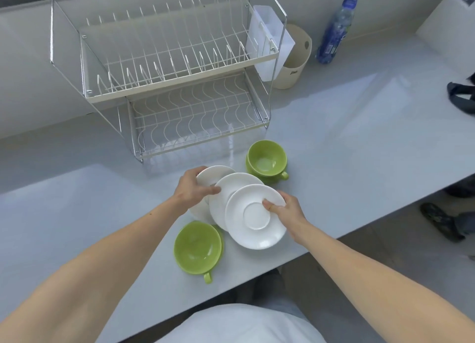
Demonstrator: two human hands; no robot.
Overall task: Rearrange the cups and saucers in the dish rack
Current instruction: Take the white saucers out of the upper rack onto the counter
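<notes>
Three white saucers overlap on the grey counter in front of the two-tier wire dish rack [180,85], which holds no dishes. My right hand [285,209] grips the right rim of the nearest saucer [254,219], thumb on top. My left hand [195,188] holds the farthest saucer [216,174], its fingers reaching onto the middle saucer [234,185]. One green cup [266,160] stands upright behind the saucers to the right. A second green cup [198,247] sits near the counter's front edge, handle toward me.
A white cutlery holder [270,41] hangs on the rack's right end, beside a beige bin [295,59] and a plastic water bottle [336,31]. The counter's front edge [359,229] runs diagonally at right, with shoes [439,221] on the floor below. A dark strap [460,98] lies far right.
</notes>
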